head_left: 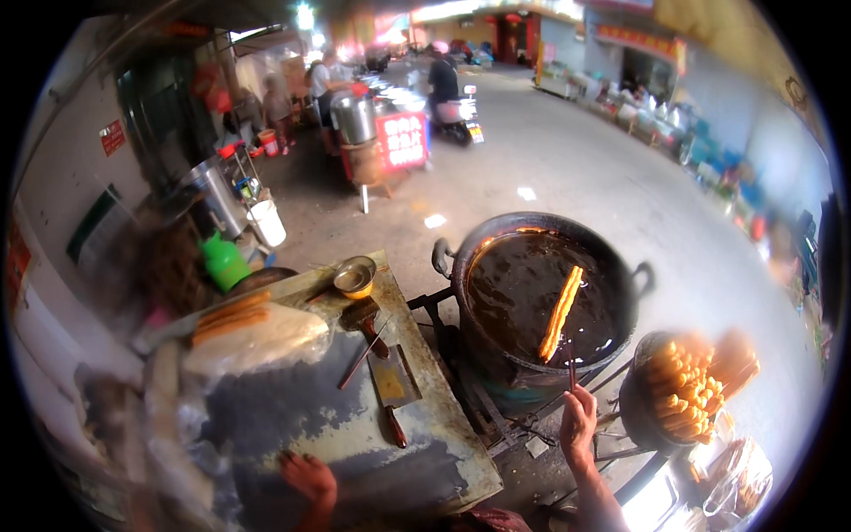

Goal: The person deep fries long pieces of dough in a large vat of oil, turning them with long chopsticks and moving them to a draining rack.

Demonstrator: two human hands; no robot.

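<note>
My left hand [306, 477] rests with fingers spread on the dark, worn work board [266, 430]. My right hand [578, 421] grips long dark chopsticks [571, 359] over the front rim of a large black pot [629, 306] of dark oil. A long golden fried dough stick [562, 310] lies in or just over the oil, its lower end near the chopsticks. On the board are a cleaver-like blade [396, 386], a brush [359, 312], a thin rod [363, 355], a yellow bowl with a metal strainer [355, 277], and elongated pieces [230, 319] by a clear plastic bag [270, 346].
A basket of fried dough sticks [683, 390] stands at right, above white bags [736, 474]. Behind the board are a green gas cylinder [223, 259] and white bucket [266, 222]. Farther back are a cart [401, 139], people [277, 111], a scooter [459, 115] and roadside goods [674, 120].
</note>
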